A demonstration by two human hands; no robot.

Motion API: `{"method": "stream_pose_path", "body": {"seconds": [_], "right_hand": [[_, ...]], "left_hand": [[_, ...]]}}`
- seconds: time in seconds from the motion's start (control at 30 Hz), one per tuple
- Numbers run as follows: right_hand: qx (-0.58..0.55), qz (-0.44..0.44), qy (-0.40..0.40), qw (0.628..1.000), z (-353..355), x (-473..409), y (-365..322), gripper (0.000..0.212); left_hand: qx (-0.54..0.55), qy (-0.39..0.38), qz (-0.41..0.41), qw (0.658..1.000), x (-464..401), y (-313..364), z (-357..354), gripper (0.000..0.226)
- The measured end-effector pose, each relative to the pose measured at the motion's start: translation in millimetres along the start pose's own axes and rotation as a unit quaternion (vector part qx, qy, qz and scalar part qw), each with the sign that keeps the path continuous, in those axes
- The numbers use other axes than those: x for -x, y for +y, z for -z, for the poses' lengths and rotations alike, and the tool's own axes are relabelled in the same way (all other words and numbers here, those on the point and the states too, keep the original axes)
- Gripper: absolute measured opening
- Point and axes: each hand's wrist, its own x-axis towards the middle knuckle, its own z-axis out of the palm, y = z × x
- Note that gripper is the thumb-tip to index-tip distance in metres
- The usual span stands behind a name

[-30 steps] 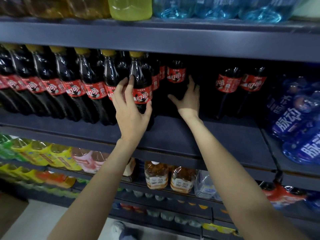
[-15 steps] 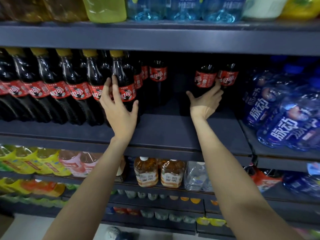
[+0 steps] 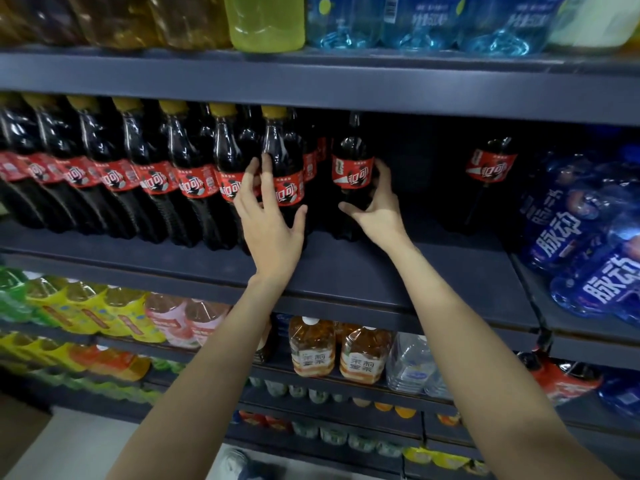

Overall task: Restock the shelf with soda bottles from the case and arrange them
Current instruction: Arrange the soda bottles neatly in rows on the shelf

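My right hand (image 3: 375,209) grips a dark soda bottle (image 3: 351,174) with a red label, standing on the dark shelf (image 3: 363,271). My left hand (image 3: 268,216) rests flat-fingered on the last bottle (image 3: 282,168) of the yellow-capped row. Blue bottles (image 3: 588,244) with white Chinese lettering lie at the right.

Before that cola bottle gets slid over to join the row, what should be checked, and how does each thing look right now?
1. Right hand grips the loose cola bottle: ok.
2. That bottle stands upright: ok.
3. Left hand steadies the row's end bottle: ok.
4. Label faces front: not ok, turned partly sideways.
5. Free shelf board in front: ok.
6. Gap between the two bottles clear: cannot tell, too dark.
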Motion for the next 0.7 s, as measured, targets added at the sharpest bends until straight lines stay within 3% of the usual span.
{"method": "stream_pose_path", "body": {"seconds": [0.7], "right_hand": [[0.046,0.051,0.087,0.994,-32,8,3,0.087]], "left_hand": [[-0.002,0.002,0.005,1.000,2,6,1,0.087]]}}
